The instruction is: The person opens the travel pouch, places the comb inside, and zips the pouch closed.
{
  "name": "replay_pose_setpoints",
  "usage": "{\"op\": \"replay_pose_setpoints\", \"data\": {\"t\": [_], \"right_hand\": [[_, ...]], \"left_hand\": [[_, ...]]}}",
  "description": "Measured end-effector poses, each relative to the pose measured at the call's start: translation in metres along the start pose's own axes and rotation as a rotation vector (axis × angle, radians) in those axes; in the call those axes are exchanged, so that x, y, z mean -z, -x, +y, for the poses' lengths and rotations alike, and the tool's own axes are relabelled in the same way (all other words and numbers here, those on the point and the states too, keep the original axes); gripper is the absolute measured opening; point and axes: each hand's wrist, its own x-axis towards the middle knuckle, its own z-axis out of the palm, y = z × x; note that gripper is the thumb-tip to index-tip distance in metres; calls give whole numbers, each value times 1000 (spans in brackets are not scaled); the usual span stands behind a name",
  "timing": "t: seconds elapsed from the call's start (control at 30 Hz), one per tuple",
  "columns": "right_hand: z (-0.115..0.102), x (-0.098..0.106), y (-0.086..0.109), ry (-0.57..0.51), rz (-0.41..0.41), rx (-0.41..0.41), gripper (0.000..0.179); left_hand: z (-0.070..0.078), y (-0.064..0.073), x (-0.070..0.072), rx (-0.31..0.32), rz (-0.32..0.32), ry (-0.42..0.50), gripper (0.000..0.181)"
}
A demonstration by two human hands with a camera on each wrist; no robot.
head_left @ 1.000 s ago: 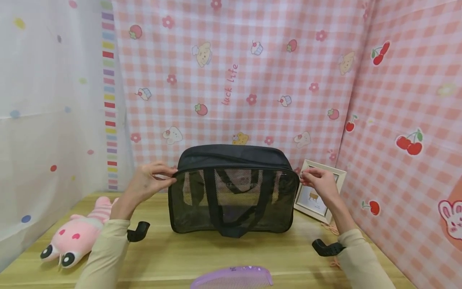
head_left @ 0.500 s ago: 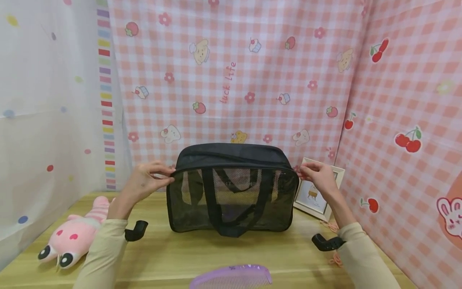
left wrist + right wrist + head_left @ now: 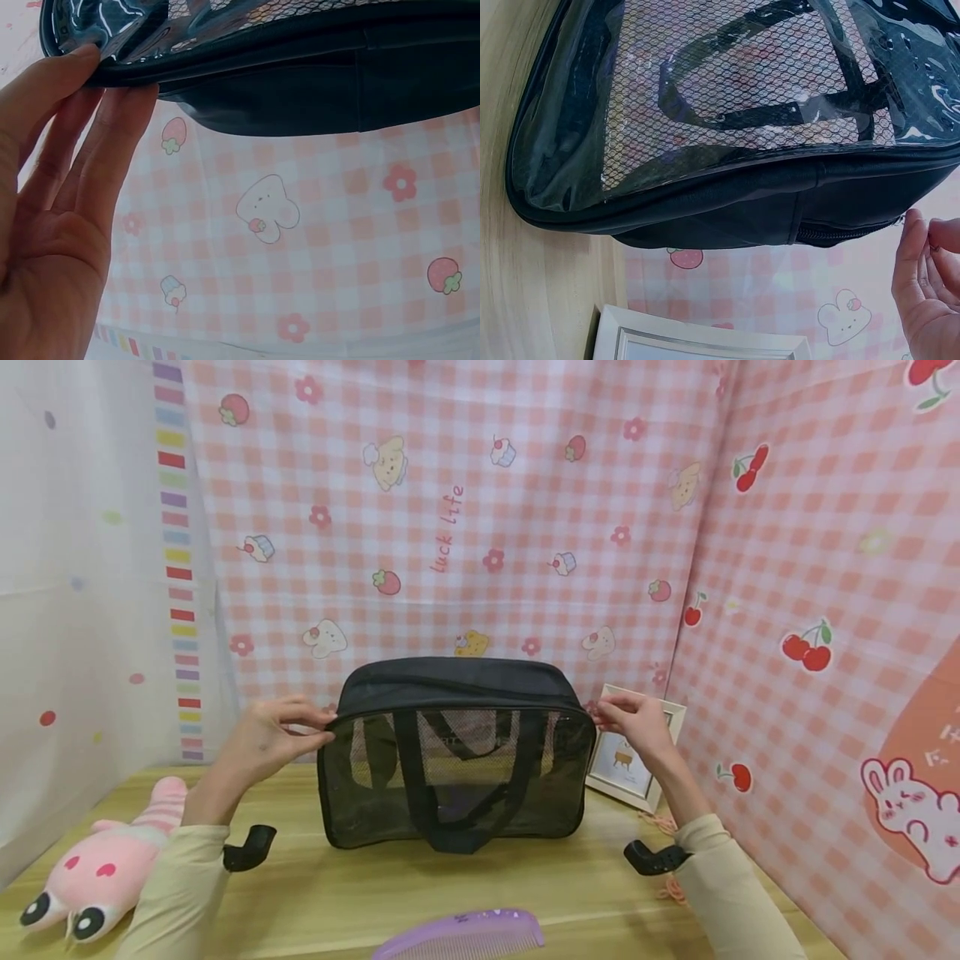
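A black toiletry bag [image 3: 363, 810] with see-through dark panels, mesh and two strap handles stands upright on the wooden table in the head view. My left hand [image 3: 258, 747] pinches its upper left corner; the left wrist view has the thumb [image 3: 71, 71] on the front edge and fingers behind. At the upper right corner is my right hand [image 3: 641, 727]. Its thumb and forefinger come together at the small zipper pull [image 3: 900, 220] in the right wrist view. A stretch of zipper [image 3: 847, 234] shows along the bag's top.
A purple comb [image 3: 461, 933] lies in front of the bag. To the left is a pink plush toy [image 3: 105, 868]. A picture frame [image 3: 624, 781] leans behind my right hand, with orange cord [image 3: 673, 889] near that wrist. Checked cloth [image 3: 450, 635] hangs close behind.
The head view has turned slightly right, so everything sits further left in it. Both hands stay at the bag's upper corners, and the bag keeps its place on the table.
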Motion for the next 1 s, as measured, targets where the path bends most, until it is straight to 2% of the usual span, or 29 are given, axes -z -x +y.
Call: {"op": "replay_pose_setpoints", "data": {"t": [0.4, 0.63, 0.8, 1.0], "right_hand": [[3, 4, 1, -33, 14, 13, 24], [7, 2, 2, -32, 6, 10, 26], [2, 1, 1, 14, 4, 3, 30], [-5, -2, 0, 13, 2, -20, 35]], "left_hand": [[-3, -4, -3, -2, -18, 7, 23], [-3, -2, -1, 5, -25, -1, 23], [-2, -1, 0, 8, -28, 9, 23], [0, -1, 3, -8, -31, 24, 23]]}}
